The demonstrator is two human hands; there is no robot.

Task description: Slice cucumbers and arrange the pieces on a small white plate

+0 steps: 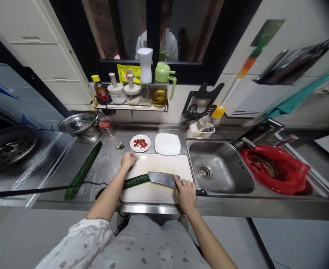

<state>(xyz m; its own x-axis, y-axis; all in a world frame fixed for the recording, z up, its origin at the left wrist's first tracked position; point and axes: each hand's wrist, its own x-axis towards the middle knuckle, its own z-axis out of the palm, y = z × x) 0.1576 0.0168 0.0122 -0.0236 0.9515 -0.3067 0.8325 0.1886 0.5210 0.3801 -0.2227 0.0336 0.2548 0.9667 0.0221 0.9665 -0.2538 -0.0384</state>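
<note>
Find the cucumber (136, 181) on the left of the chopping board (153, 196), running past the board's left edge beneath the left forearm, with its right end at the blade of the knife (164, 179); cannot tell whether touching. See the left hand (129, 160) at the board's far left, grip pinched together on a pale-green slice (137, 157), and the right hand (186, 192) with grip clamped round the knife's handle, index finger stretched along the blade.

To do this well, set the slice down flat before letting go, holding the knife low and well apart from the left wrist. Before any stroke, draw the cucumber wholly onto the board, steady it with curled fingertips and guide the blade against the knuckles. Expect so round a thing to roll under pressure. Mind the dark cable (55, 189) crossing the worktop (105, 166) towards the left arm.

For writing, look to the yellow packet (122, 76) behind the jars (116, 95): printed, but too small to read. On the yellow-capped bottle (100, 89), note a red label, likewise illegible.
</note>
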